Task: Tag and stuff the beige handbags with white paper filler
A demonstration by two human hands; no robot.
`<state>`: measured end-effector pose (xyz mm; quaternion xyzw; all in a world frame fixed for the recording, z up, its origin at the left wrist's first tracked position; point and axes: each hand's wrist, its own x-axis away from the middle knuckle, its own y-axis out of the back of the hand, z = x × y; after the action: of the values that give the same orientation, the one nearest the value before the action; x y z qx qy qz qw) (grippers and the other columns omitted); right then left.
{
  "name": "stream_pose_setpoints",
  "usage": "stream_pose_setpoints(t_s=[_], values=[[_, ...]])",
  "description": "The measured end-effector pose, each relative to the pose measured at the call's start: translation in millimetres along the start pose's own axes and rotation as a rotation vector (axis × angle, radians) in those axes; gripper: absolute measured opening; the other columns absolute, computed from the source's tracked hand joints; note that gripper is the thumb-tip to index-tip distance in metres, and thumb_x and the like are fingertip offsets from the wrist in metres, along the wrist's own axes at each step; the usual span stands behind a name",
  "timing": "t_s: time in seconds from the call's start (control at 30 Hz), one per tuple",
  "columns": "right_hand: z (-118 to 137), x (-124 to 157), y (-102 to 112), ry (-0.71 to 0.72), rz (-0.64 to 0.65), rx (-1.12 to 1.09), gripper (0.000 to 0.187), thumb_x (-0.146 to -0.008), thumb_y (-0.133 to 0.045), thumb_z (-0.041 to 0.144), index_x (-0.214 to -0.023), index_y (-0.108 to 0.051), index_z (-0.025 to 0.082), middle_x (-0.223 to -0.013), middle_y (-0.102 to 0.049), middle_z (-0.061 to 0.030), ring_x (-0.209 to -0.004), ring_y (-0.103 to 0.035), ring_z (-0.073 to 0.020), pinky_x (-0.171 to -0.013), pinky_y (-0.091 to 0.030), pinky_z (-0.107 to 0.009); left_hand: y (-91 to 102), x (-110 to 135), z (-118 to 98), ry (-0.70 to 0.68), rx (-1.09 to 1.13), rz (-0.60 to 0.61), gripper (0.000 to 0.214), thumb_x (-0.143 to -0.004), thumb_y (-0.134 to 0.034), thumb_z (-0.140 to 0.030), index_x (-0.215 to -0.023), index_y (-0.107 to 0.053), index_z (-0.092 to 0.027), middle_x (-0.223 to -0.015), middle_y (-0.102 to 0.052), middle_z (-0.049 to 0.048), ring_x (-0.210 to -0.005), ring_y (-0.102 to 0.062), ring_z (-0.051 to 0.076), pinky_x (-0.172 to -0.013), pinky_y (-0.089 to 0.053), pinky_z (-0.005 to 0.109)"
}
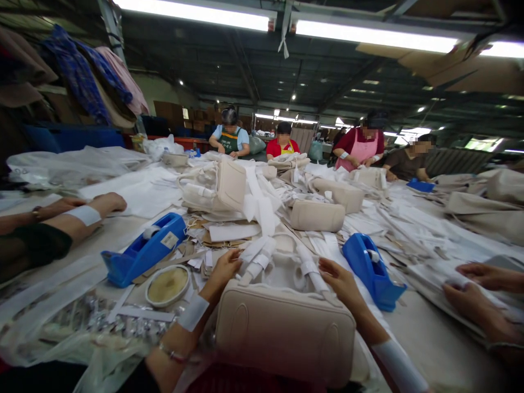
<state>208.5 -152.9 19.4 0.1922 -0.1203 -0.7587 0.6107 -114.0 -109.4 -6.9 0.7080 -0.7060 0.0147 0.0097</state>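
A beige handbag (286, 327) stands in front of me at the near edge of the table, its base side toward me. White wrapping covers both its handles (258, 261). At the left handle, the fingertips of my left hand (226, 268) are bent against the white wrapping and look pinched on it. Beside the right wrapped handle, my right hand (339, 279) has its fingers stretched out and apart; whether they touch the wrapping is hard to tell. Both my forearms carry a pale patch near the wrist.
Blue tape dispensers stand left (147, 248) and right (373, 270) of the bag. A round tub of yellowish paste (167, 285) sits at left. More beige handbags (317, 215) and white paper cover the table. Co-workers' hands (470, 295) work at right; another person's arm (88, 214) reaches in at left.
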Motion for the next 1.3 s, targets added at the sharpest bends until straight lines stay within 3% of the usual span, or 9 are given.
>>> stream_pose_setpoints(t_s=[0.1,0.2,0.3,0.4,0.57,0.73,0.93,1.1,1.3], values=[[26.0,23.3,13.3,0.090,-0.068,0.084,0.041,-0.080,-0.058,0.043,-0.114,-0.064,0.021,-0.121,-0.065,-0.0099,-0.107,-0.063,-0.0264,-0.095,-0.048,-0.042,16.6,44.2,-13.2,-0.018,-0.007,-0.095,0.049,-0.077,-0.061,-0.055,-0.107,-0.064,-0.016,-0.113,-0.067,0.0116,-0.110,-0.059,0.028,-0.097,-0.043,0.040],[66.4,45.6,2.8,0.306,0.164,0.166,0.026,-0.087,-0.056,0.035,-0.107,-0.068,0.025,-0.115,-0.067,-0.0053,-0.108,-0.061,-0.0222,-0.095,-0.047,-0.035,24.8,84.2,-22.4,-0.076,-0.047,-0.048,0.046,-0.090,-0.044,-0.057,-0.102,-0.064,-0.018,-0.103,-0.068,0.0082,-0.098,-0.061,0.024,-0.089,-0.044,0.035],[99.2,51.8,-27.5,0.417,0.447,0.225,0.022,-0.090,-0.051,0.025,-0.097,-0.072,0.024,-0.102,-0.071,-0.0038,-0.096,-0.065,-0.0194,-0.086,-0.048,-0.030,25.0,103.4,-19.3,-0.109,-0.041,0.088,0.047,-0.086,-0.051,-0.060,-0.110,-0.058,-0.020,-0.105,-0.065,0.0070,-0.092,-0.060,0.023,-0.080,-0.045,0.032],[114.4,41.2,-54.4,0.444,0.621,0.297,0.026,-0.088,-0.048,0.018,-0.090,-0.074,0.024,-0.089,-0.073,-0.0023,-0.082,-0.066,-0.0183,-0.077,-0.048,-0.028,22.5,108.6,-10.0,-0.214,-0.024,0.102,0.050,-0.078,-0.064,-0.056,-0.113,-0.053,-0.022,-0.117,-0.057,0.0072,-0.105,-0.055,0.026,-0.087,-0.044,0.033],[123.7,21.2,-66.7,0.432,0.824,0.326,0.033,-0.075,-0.050,0.010,-0.083,-0.077,0.026,-0.073,-0.073,0.0003,-0.070,-0.066,-0.0177,-0.066,-0.046,-0.024,18.1,114.0,-5.5,-0.308,-0.093,0.096,0.054,-0.075,-0.072,-0.049,-0.118,-0.050,-0.025,-0.118,-0.049,0.0044,-0.108,-0.049,0.023,-0.094,-0.038,0.032],[125.4,22.3,-80.3,0.417,0.850,0.389,0.038,-0.075,-0.049,0.009,-0.089,-0.078,0.028,-0.085,-0.076,-0.0007,-0.082,-0.069,-0.0212,-0.074,-0.048,-0.028,11.9,111.9,-1.0,-0.368,-0.064,0.068,0.055,-0.073,-0.071,-0.059,-0.108,-0.051,-0.022,-0.105,-0.047,0.0027,-0.101,-0.047,0.022,-0.090,-0.037,0.031],[111.0,28.8,-98.8,0.325,0.763,0.455,0.025,-0.083,-0.056,0.019,-0.090,-0.078,0.028,-0.089,-0.075,-0.0008,-0.085,-0.068,-0.0212,-0.074,-0.046,-0.029,7.0,107.7,12.3,-0.366,-0.023,0.040,0.054,-0.071,-0.068,-0.067,-0.095,-0.051,-0.021,-0.097,-0.045,0.0019,-0.093,-0.046,0.021,-0.084,-0.038,0.030],[104.2,32.4,-97.4,0.434,0.721,0.488,0.028,-0.085,-0.048,0.011,-0.078,-0.073,0.022,-0.079,-0.067,-0.0018,-0.073,-0.062,-0.0159,-0.067,-0.042,-0.025,4.6,109.2,15.2,-0.324,0.084,0.075,0.054,-0.069,-0.071,-0.064,-0.093,-0.049,-0.021,-0.110,-0.049,0.0052,-0.104,-0.048,0.024,-0.091,-0.038,0.032],[100.6,35.2,-94.7,0.568,0.660,0.530,0.029,-0.086,-0.042,0.009,-0.074,-0.067,0.019,-0.075,-0.062,-0.0028,-0.068,-0.057,-0.0144,-0.062,-0.040,-0.025,2.7,110.7,15.9,-0.280,0.140,0.116,0.042,-0.075,-0.073,-0.049,-0.095,-0.051,-0.020,-0.096,-0.051,0.0014,-0.088,-0.049,0.018,-0.079,-0.039,0.027]])
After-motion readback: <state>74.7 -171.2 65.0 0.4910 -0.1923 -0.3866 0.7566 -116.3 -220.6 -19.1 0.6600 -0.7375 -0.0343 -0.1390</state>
